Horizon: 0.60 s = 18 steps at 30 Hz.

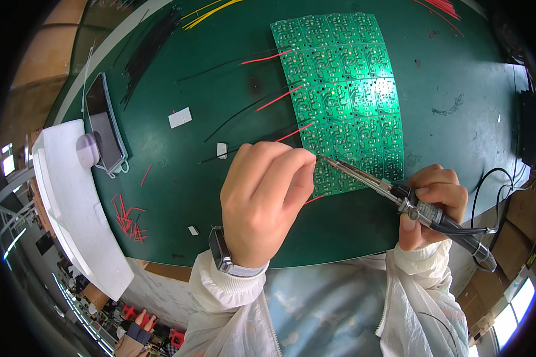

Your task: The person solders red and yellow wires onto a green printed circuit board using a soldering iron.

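My right hand [433, 202] grips a soldering iron [426, 213] by its handle, and the metal tip reaches the lower left part of a green circuit board panel [354, 140]. Close to that tip, my left hand [268, 193] is closed in a pinch at the board's left edge. What lies between its fingertips is too small and hidden to name. Red wires [280, 98] and black wires [226, 122] stick out leftward from the upper rows of the board. Another short red wire [314, 199] shows at its lower edge.
A bundle of black wires [152, 50] and yellow wires [211, 13] lies at the far left, more red wires [443, 7] at the far right. Phone [106, 125], white foam piece [80, 202], red wire scraps [127, 220] and small white blocks [180, 118] sit left. The iron's cord [497, 205] loops right.
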Motion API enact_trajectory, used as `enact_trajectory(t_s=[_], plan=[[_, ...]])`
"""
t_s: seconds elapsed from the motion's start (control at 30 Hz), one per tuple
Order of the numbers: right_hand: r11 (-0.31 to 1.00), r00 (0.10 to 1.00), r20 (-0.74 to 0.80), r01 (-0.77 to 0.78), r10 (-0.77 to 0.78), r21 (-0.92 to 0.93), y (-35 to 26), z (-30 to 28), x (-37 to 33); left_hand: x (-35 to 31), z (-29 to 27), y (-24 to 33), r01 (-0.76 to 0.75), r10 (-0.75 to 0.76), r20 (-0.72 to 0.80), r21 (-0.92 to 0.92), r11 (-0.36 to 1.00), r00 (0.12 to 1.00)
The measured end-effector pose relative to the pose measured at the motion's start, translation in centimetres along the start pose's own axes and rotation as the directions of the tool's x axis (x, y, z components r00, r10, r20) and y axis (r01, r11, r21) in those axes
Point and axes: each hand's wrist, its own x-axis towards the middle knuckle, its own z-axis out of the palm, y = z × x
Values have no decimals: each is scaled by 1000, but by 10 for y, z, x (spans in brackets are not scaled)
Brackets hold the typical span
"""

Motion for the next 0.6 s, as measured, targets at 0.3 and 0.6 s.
enact_trajectory(t_s=[0.3,0.6], plan=[[1000,996,-82,29,-28,8,2,-3,-1,0,-1,1,23,-23,5,6,1000,1000],[987,999,-29,39,-44,-155,-3,-8,0,2,-7,8,-21,9,81,146,989,997]])
